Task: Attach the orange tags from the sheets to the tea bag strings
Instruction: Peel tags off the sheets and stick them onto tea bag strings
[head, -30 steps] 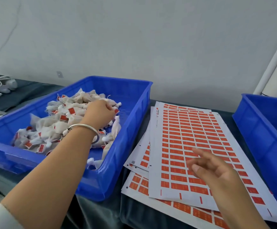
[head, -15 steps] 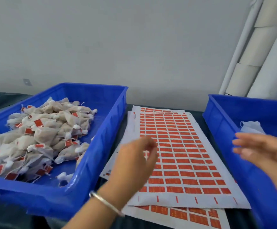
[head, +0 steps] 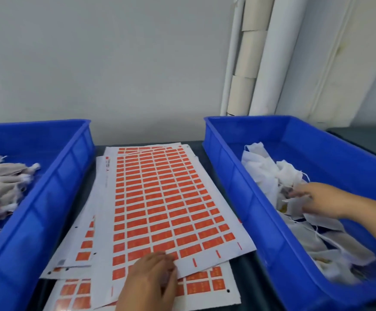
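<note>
The right hand [head: 317,199] reaches, fingers extended, into the untagged tea bags [head: 272,176] in the right bin [head: 238,176]. The left hand [head: 153,279] (nearer the tags) presses the top sheet [head: 160,198] at its near edge, grip unclear.

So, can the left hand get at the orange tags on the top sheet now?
Probably yes. The left hand already rests on the near edge of the top sheet, and nothing lies over the orange tags. The right hand is away in the right bin.

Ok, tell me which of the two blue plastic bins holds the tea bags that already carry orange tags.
The blue plastic bin on the left: orange tags show among its grey tea bags. The right blue bin, where the right hand reaches, holds plain white bags.
</note>
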